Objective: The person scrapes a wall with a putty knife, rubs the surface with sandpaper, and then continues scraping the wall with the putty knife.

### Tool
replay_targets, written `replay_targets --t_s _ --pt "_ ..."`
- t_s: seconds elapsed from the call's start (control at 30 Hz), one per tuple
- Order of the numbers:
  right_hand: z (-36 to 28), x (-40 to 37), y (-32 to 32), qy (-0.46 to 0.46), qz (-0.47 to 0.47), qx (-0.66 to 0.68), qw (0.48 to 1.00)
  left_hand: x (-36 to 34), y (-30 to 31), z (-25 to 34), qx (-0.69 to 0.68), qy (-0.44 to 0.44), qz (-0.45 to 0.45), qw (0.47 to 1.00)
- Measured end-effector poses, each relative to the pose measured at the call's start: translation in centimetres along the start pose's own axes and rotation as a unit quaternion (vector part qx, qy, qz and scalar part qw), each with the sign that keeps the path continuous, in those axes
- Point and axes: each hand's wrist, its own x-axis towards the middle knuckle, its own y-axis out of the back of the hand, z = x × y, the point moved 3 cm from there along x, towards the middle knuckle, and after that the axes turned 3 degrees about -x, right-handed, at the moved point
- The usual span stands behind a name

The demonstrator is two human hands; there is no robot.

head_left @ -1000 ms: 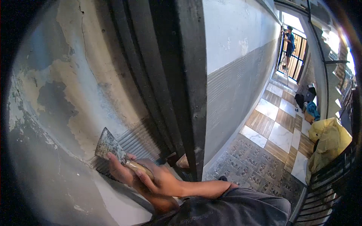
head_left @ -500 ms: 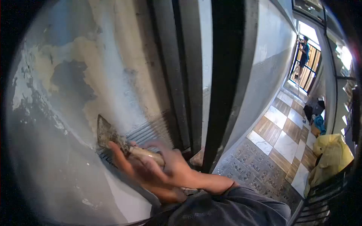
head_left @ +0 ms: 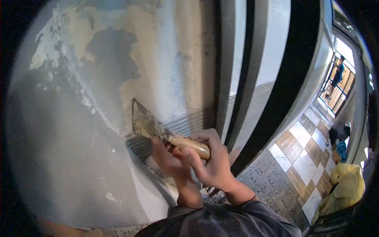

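Observation:
My right hand (head_left: 215, 160) is wrapped round the pale wooden handle (head_left: 191, 146) of a scraper. The scraper's wide, stained metal blade (head_left: 146, 120) points up and left in front of the patchy wall. My left hand (head_left: 171, 160) is just below the blade's base, its fingertips at the lower edge; its fingers are blurred and partly hidden. Behind the tool, a band of ridged grey material (head_left: 183, 122) crosses the wall.
Dark and grey upright posts (head_left: 262, 59) stand right of my hands. Farther right are a chequered tile floor (head_left: 302, 152), a yellow sheet or sack (head_left: 347, 183) and dark items. A person (head_left: 338, 73) is by a far railing. A smooth grey wall (head_left: 75, 158) fills the left.
The view has turned, so the wall, posts and floor sit differently in it. Both hands and the scraper appear farther right, and the right hand's grip on the handle shows more clearly.

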Motion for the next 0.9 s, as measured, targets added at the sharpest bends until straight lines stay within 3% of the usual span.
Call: replay_targets --t_s 0.03,0.07,0.1,0.13,0.2,0.23,0.27,0.33,0.4,0.47,0.5,0.57,0.67,0.77,0.9 --pt "-0.1 0.4 -0.3 0.019 0.004 -0.015 1.0 0.7 1.0 -0.3 0.211 -0.162 -0.066 0.962" --pt "-0.1 0.8 -0.5 0.037 0.01 -0.029 0.999 0.6 1.3 -0.3 0.411 -0.305 -0.128 0.85" --pt "-0.3 1.2 -0.5 0.042 0.01 -0.048 0.998 0.7 0.9 0.1 0.418 -0.308 -0.12 0.846" --pt "-0.3 1.5 -0.6 0.04 0.004 -0.04 0.998 0.1 -0.3 0.6 0.38 -0.45 -0.044 0.807" --pt "-0.4 1.6 -0.6 0.028 0.0 0.006 1.0 -2.1 -2.2 1.2 0.273 -0.695 0.094 0.658" --pt "-0.7 1.7 -0.3 0.055 0.018 -0.006 0.998 -1.9 -1.8 0.5 0.203 -0.684 0.122 0.69" --pt "-0.7 1.8 -0.1 0.059 0.017 -0.002 0.998 -1.9 -1.5 1.1 0.202 -0.687 0.123 0.687" --pt "-1.2 2.0 0.5 0.076 0.061 -0.02 0.995 -1.4 -1.1 2.5 0.098 -0.58 -0.102 0.802" --pt "-1.3 2.6 0.4 0.076 0.047 -0.042 0.995 -0.9 -3.3 4.0 0.073 -0.596 -0.138 0.788" --pt "-0.8 3.1 -0.3 0.095 0.008 -0.024 0.995 -0.8 -6.0 5.8 0.126 -0.575 -0.248 0.769" --pt "-0.8 3.0 -0.4 0.067 0.008 -0.024 0.997 0.0 -5.9 5.7 0.127 -0.571 -0.248 0.772" --pt "-0.8 2.4 -0.2 0.085 0.022 -0.042 0.995 1.4 -6.4 6.2 0.231 -0.582 -0.287 0.725" --pt "-1.9 1.4 0.1 0.1 0.047 -0.064 0.992 1.4 -6.0 6.6 0.232 -0.582 -0.329 0.706" --pt "-2.9 0.5 0.8 0.048 0.054 -0.055 0.996 2.0 -6.4 6.7 0.218 -0.585 -0.324 0.711" --pt "-2.6 0.8 1.0 0.057 0.033 -0.068 0.995 2.0 -6.9 6.7 0.222 -0.562 -0.338 0.721"
